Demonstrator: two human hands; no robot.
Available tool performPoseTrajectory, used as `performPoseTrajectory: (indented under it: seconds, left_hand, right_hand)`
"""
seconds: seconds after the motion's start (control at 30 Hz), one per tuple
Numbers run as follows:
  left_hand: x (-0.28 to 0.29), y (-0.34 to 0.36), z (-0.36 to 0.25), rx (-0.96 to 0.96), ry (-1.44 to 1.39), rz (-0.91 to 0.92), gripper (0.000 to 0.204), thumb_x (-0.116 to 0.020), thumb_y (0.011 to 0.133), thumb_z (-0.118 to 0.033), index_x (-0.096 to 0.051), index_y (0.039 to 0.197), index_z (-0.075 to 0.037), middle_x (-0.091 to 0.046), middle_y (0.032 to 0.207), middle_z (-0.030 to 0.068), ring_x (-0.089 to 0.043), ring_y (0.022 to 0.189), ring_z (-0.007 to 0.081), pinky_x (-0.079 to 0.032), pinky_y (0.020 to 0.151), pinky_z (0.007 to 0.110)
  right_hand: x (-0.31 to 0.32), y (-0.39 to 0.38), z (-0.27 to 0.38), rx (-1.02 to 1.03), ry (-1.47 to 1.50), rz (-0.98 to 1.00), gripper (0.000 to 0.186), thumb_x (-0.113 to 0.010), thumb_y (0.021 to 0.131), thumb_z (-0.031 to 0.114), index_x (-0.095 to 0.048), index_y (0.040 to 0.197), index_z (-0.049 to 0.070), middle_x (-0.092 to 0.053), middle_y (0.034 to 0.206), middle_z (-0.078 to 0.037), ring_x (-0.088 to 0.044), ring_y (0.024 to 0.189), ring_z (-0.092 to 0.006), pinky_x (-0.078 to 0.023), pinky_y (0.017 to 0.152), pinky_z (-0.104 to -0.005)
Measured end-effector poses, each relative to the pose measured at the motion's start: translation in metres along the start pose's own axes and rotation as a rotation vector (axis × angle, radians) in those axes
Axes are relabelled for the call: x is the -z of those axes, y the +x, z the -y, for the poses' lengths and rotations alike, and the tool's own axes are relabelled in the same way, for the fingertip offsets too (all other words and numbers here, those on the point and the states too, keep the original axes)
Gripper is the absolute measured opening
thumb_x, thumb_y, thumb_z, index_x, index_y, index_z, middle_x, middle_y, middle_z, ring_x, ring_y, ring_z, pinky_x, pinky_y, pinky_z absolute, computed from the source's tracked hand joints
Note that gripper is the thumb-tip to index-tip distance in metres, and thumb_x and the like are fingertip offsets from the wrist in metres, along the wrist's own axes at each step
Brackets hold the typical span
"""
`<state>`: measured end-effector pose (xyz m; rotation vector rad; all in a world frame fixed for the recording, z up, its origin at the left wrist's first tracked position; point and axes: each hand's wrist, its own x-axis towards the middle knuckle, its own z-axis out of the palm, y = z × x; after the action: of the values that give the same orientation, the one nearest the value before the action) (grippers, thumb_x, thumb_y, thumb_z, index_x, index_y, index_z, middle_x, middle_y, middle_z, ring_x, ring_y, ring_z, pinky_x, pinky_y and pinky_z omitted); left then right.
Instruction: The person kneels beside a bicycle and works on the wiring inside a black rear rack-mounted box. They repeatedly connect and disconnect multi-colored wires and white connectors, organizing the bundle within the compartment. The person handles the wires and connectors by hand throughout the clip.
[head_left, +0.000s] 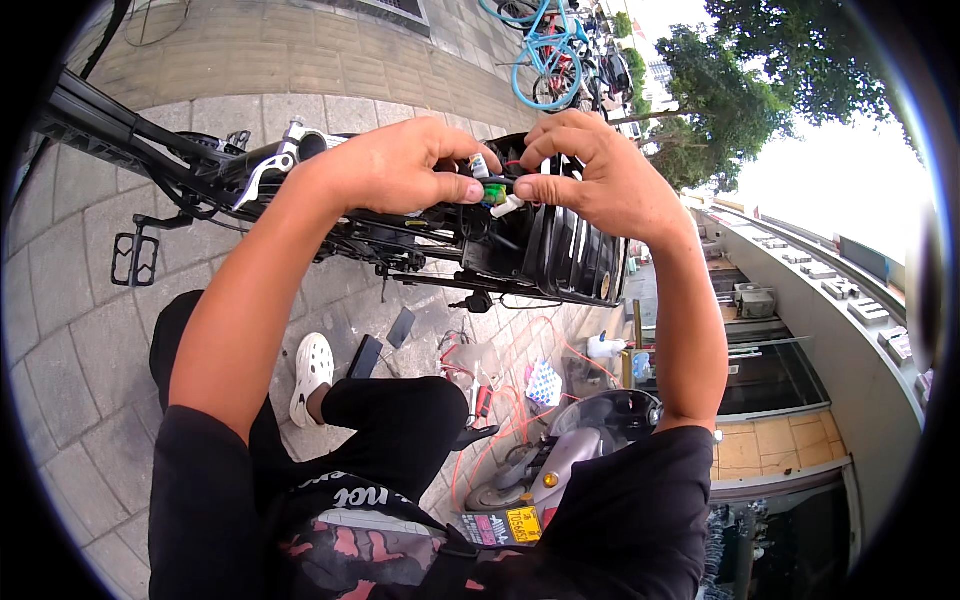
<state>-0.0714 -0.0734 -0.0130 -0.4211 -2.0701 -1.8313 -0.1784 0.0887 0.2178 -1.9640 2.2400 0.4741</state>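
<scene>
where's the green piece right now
In the head view, the green piece is above centre, between the thumbs of the left hand and right hand, beside a white piece.

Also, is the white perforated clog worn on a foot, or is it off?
On: a bare ankle runs from the white perforated clog into the black trouser leg.

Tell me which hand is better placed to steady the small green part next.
Probably the left hand: its thumb tip appears right beside the green part. The right hand has its thumb slightly farther off, nearer the white piece.
</scene>
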Motion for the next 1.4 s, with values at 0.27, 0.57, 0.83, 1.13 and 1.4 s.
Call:
performPoseTrajectory:
  seconds: [0.27,0.57,0.83,1.13,1.4]
  left_hand:
    - [0.010,-0.005,-0.010,-0.009,-0.024,0.066,0.045,-0.084,0.105,-0.023,-0.079,0.146,-0.006,-0.080,0.123,0.0115,-0.074,0.118,0.0277,-0.057,0.108,0.042]
    - [0.004,-0.001,-0.006,-0.025,0.038,0.005,0.041,-0.081,0.108,-0.034,-0.082,0.136,-0.004,-0.081,0.119,0.0126,-0.075,0.113,0.0275,-0.058,0.103,0.041]
    - [0.002,0.009,-0.025,0.134,0.121,-0.010,0.040,-0.082,0.106,-0.038,-0.085,0.125,-0.003,-0.082,0.107,0.0153,-0.076,0.101,0.0253,-0.059,0.095,0.040]
    - [-0.005,0.012,-0.039,0.263,0.210,-0.089,0.041,-0.082,0.104,-0.040,-0.087,0.121,-0.004,-0.078,0.084,0.0124,-0.070,0.079,0.0220,-0.056,0.076,0.041]
    - [-0.009,0.015,-0.017,0.215,-0.120,-0.085,0.036,-0.090,0.102,-0.029,-0.088,0.124,0.000,-0.085,0.097,0.0086,-0.072,0.091,0.0121,-0.058,0.084,0.034]
  right_hand:
    - [-0.021,-0.030,0.009,-0.070,0.110,-0.303,0.018,-0.083,0.105,0.017,-0.084,0.119,0.006,-0.076,0.136,-0.014,-0.072,0.126,-0.0376,-0.058,0.108,-0.0468]
    - [-0.006,-0.026,0.016,0.064,-0.043,-0.222,0.021,-0.074,0.094,0.004,-0.080,0.114,0.001,-0.078,0.132,-0.016,-0.071,0.125,-0.0403,-0.057,0.110,-0.0494]
    - [-0.021,-0.027,0.004,0.106,0.019,-0.333,0.027,-0.070,0.095,-0.002,-0.080,0.120,0.003,-0.080,0.128,-0.015,-0.072,0.129,-0.0399,-0.057,0.112,-0.0493]
    - [-0.040,-0.050,0.005,0.119,0.037,-0.323,0.035,-0.067,0.091,-0.007,-0.082,0.118,0.009,-0.077,0.145,-0.012,-0.061,0.152,-0.0489,-0.052,0.124,-0.0562]
    - [-0.025,-0.035,0.028,0.253,-0.483,-0.130,0.031,-0.079,0.084,0.005,-0.077,0.113,0.014,-0.073,0.136,-0.006,-0.065,0.142,-0.0335,-0.050,0.123,-0.0544]
